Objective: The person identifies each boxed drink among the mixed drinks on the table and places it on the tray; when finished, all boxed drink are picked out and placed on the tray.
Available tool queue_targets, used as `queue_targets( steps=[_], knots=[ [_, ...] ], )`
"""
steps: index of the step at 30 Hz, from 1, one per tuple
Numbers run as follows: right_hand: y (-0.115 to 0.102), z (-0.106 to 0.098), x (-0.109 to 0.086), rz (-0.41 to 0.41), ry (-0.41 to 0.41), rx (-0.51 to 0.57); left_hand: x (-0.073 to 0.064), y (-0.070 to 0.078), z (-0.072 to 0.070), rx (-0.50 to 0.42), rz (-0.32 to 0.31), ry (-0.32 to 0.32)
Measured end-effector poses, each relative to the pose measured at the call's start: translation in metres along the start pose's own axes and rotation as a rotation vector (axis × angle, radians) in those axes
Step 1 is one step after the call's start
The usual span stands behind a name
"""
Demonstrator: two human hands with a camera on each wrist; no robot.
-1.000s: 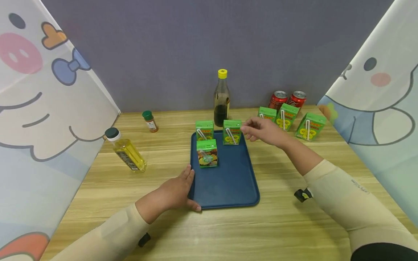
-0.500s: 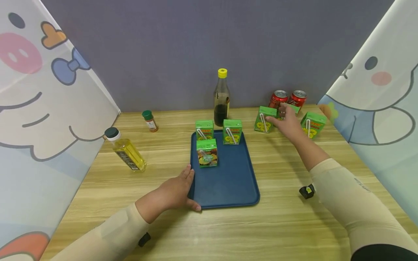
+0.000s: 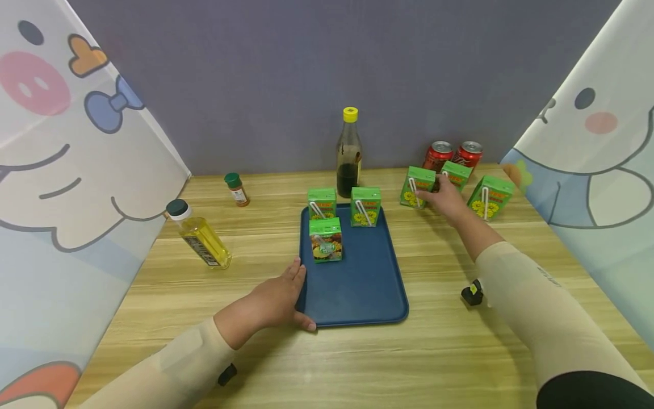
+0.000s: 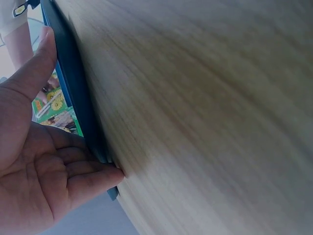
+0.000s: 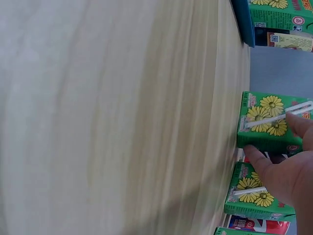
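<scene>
The tray holds three cartons; the left hand, fingers straight, touches its left edge; the right hand pinches a fourth carton near the worktop's far edge, partly hiding the neighbouring carton

Green yellow-flowered carton, navy tray, red cans

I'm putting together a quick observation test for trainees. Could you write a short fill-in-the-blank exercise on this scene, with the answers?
1. The blue tray bears ____ drink boxes.
2. The tall bottle behind the tray has a ____ cap.
3. The drink box that the right hand touches has a ____ top.
4. At the back right stand ____ red cans.

Missing words: three; yellow; green; two.
</scene>
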State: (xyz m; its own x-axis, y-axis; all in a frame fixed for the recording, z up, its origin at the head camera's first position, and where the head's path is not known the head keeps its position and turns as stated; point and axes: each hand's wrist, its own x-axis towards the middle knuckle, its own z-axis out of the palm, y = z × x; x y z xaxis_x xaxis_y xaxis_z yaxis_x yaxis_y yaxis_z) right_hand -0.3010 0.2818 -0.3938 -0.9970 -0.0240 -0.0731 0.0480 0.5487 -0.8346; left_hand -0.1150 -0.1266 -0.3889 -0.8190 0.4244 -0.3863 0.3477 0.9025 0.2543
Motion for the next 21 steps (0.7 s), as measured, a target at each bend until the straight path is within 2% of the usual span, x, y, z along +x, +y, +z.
queue_targets(
  steps=[7,15,21],
  knots=[
    [0.004,0.001,-0.005,-0.011,0.049,-0.012,0.0,0.0,0.0,0.002,0.004,-0.001],
    [0.005,-0.002,-0.022,-0.005,0.02,-0.04,0.001,-0.001,0.001,-0.008,-0.007,-0.005],
    [0.005,-0.002,-0.035,-0.03,-0.019,0.016,0.001,-0.001,0.0,-0.013,-0.006,-0.005]
  ],
)
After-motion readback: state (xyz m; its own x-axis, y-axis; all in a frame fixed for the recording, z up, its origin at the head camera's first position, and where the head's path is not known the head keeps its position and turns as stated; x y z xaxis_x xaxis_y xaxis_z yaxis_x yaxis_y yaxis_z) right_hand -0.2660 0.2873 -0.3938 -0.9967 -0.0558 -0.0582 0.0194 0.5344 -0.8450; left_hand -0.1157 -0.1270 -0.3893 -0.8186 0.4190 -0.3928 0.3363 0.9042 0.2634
